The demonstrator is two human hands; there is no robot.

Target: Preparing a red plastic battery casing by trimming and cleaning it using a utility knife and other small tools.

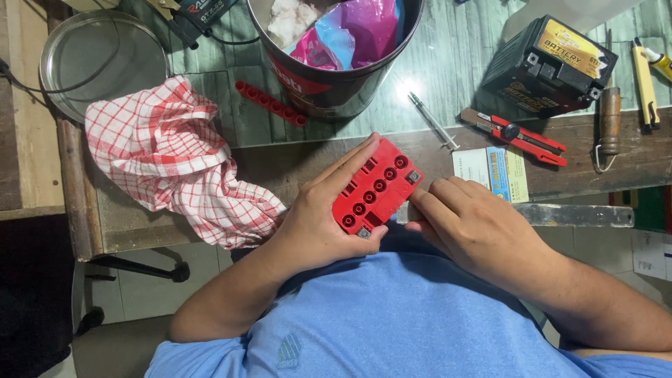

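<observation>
Blue shirt fills the bottom of the view, closest to the lens, and just above it both bare hands meet at a red battery case. The left hand has it wrapped: palm under the near end, fingers running up the far long side, thumb hooked over the near corner. A firm hold, the top with its row of round ports facing up. The right hand is curled against the case's right edge, fingertips pressed to the side; whether it pinches anything small there, I cannot tell. The case sits tilted, over the bench's front edge.

Left of the grip lies a crumpled red-and-white checked cloth. Beyond the grip stands a dark bucket, a strip of red caps beside it. Right and beyond: a syringe, a red utility knife, and a black battery well apart.
</observation>
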